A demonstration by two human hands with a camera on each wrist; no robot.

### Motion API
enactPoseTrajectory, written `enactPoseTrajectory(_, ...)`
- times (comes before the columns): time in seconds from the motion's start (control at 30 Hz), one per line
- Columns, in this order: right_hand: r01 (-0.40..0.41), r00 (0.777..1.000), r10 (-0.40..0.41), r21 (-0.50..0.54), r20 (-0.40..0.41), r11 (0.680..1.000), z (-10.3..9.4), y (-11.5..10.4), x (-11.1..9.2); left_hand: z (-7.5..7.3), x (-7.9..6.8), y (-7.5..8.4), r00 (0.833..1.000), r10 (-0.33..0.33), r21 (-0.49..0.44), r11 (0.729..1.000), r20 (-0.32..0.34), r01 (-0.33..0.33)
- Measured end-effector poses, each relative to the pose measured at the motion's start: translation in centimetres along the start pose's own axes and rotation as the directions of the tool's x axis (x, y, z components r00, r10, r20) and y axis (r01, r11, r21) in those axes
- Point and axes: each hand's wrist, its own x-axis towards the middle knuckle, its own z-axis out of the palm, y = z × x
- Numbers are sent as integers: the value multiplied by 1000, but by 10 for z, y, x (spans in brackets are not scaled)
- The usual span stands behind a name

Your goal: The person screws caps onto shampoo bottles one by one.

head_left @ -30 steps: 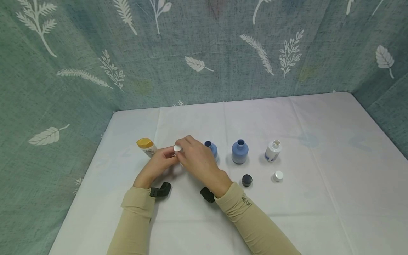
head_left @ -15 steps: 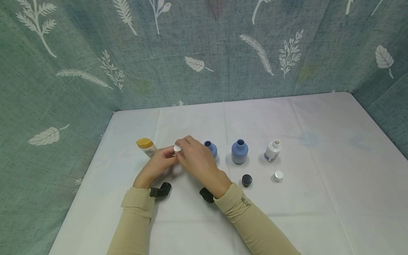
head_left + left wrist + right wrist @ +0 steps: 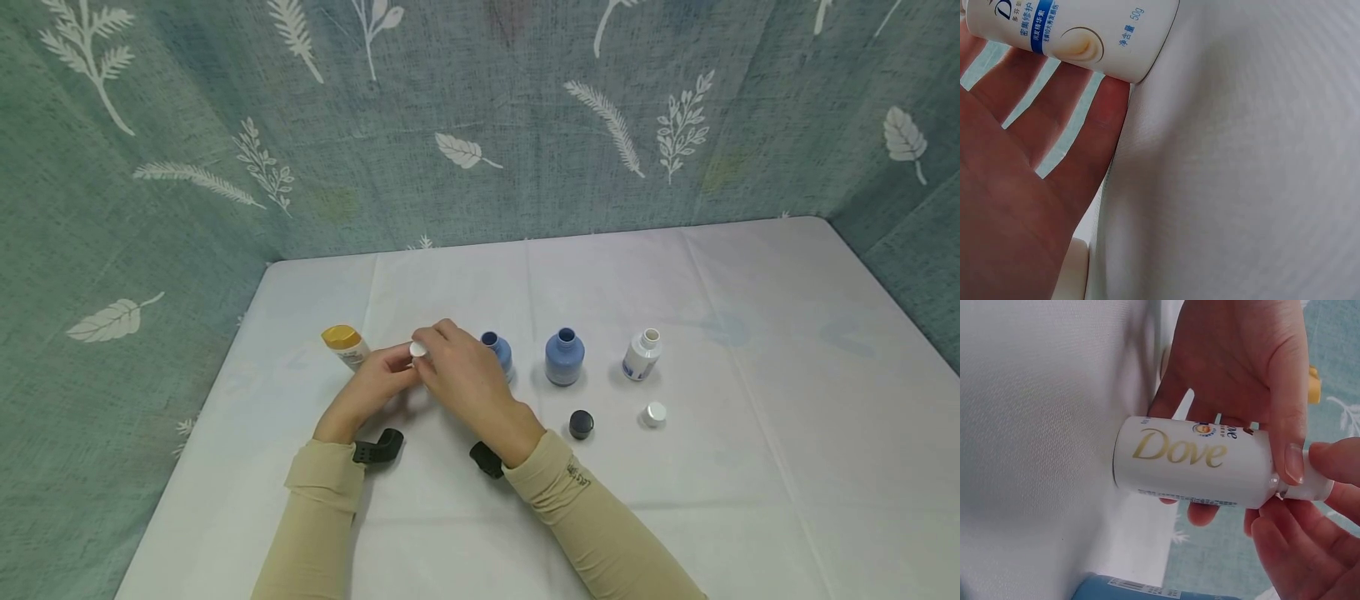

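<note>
Left of centre on a white-covered table (image 3: 720,483), we see a white bottle (image 3: 1175,464) held upright, "Dove" in gold across its front and blue print on another side; whether its base touches the table, we cannot tell. A left hand (image 3: 377,382) grips it, fingers around the body and thumb at the neck, spread only as wide as the bottle. We find a right hand (image 3: 472,377) pinching the white cap (image 3: 418,349), fingers drawn narrow. A yellow-topped bottle (image 3: 346,343) stands just beside the left hand.
</note>
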Motion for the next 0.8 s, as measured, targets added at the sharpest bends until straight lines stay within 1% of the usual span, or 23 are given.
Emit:
enactPoseTrajectory(0.17,1,1000,-1,6,2,1000,1,0,0,0,0,-1,1000,3,9,1000,-2,-3)
enactPoseTrajectory(0.3,15,999,-15,-3,36,1000,-1,1,0,-1,0,0,1000,-4,14,1000,3,4)
enactPoseTrajectory(0.37,22,998,-21,-15,62,1000,-2,1,1,-1,-1,5,1000,-14,13,1000,8,14)
enactPoseTrajectory(0.5,29,995,-26,-30,95,999,-3,2,1,1,-5,19,1000,-23,18,1000,12,23)
enactPoseTrajectory(0.57,31,995,-28,-28,94,999,-4,2,1,1,-7,25,1000,-25,16,1000,11,25)
enactPoseTrajectory(0.63,32,996,-30,-19,84,999,-3,2,1,1,-8,27,999,-30,3,1000,13,30)
enactPoseTrajectory(0.7,32,997,-31,-11,69,999,-2,2,0,1,-8,26,1000,-26,-7,1000,14,26)
enactPoseTrajectory(0.8,32,999,-31,-3,44,999,0,3,0,0,-6,19,1000,-27,-16,1000,14,27)
